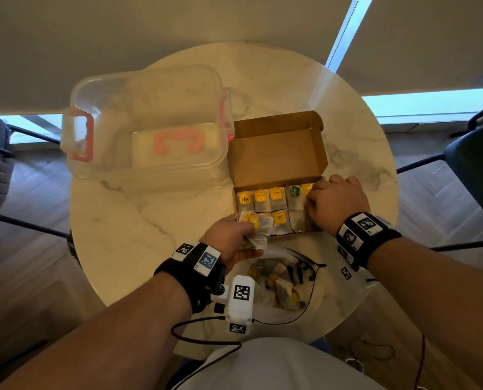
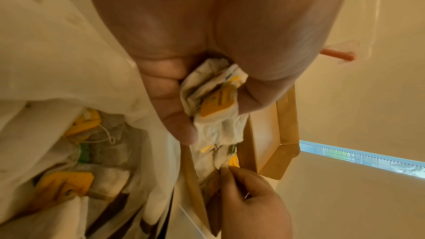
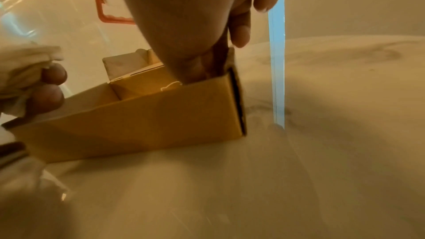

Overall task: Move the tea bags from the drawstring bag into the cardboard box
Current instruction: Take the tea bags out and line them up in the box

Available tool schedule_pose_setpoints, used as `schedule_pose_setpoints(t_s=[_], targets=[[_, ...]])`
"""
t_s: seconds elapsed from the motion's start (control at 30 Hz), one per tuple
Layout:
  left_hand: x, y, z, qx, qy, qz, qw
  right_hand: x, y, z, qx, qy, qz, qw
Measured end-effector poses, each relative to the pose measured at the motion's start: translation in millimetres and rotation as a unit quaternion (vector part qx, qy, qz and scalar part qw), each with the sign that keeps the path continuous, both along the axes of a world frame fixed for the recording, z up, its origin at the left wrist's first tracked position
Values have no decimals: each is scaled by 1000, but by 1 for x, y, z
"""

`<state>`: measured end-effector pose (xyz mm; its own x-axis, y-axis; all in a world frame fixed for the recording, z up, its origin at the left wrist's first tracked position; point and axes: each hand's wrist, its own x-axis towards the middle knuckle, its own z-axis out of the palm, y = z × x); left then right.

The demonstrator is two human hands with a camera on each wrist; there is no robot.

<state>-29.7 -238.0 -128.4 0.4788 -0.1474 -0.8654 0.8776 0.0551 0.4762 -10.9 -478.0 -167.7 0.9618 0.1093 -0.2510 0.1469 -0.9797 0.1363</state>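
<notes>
The open cardboard box point(image 1: 276, 153) stands mid-table, its lid tilted back, with rows of tea bags point(image 1: 275, 199) inside; most tags are yellow, one green. My left hand point(image 1: 251, 235) grips a bunch of tea bags point(image 2: 216, 104) over the box's near-left corner. My right hand point(image 1: 313, 198) is at the box's right end, thumb and forefinger pinching a tea bag point(image 2: 226, 165) inside while other fingers point(image 3: 240, 35) hang outside the end wall. The sheer white drawstring bag point(image 1: 285, 285) lies open in front of the box, holding several tea bags point(image 2: 66, 183).
A clear plastic container point(image 1: 150, 128) with pink latches sits left of the box, almost touching it. The round marble table point(image 1: 139, 243) has bare surface at the left and far right. Chairs point(image 1: 473, 153) stand at both sides. Black cables trail near the front edge.
</notes>
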Motion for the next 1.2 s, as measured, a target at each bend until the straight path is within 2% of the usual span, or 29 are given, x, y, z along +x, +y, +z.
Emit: schedule_pose_setpoints(t_s=[0.13,0.2,0.23,0.3,0.33,0.37,0.43,0.57,0.7,0.77,0.87,0.9,1.0,1.1,1.2], targets=[[-1,-1,6,-25,-14,-6,1000,0,6,11,28,14,-24,999],[0,1,9,-32,-30,-31,999,-1,10,25,121,16,-43,992],[0,2,11,-29,-42,-52,997,-3,14,35,207,27,-61,976],[1,5,12,-17,-71,-102,992,-8,26,56,383,77,-95,916],[1,6,13,-11,-84,-126,988,-11,32,65,435,111,-102,888],[0,8,14,-10,-95,-145,985,-14,38,70,460,140,-100,871],[-1,12,18,-12,-110,-169,979,-20,46,72,474,169,-95,859],[-7,24,24,0,-119,-150,982,-26,49,69,530,178,-141,817],[-13,41,25,-6,-92,-97,991,-32,56,60,592,139,-257,751],[-16,51,24,-13,-80,-70,994,-32,57,49,573,96,-307,754],[-20,66,22,-30,-62,-41,997,-28,61,40,494,95,-327,800],[-20,71,22,-33,-57,-31,997,-27,65,37,481,110,-329,805],[-22,79,20,-13,-57,-30,998,-22,81,29,465,147,-323,811],[-21,82,20,20,-67,-43,997,-21,92,30,462,149,-319,814],[-18,82,17,37,-100,-62,992,-25,97,47,512,132,-314,788]])
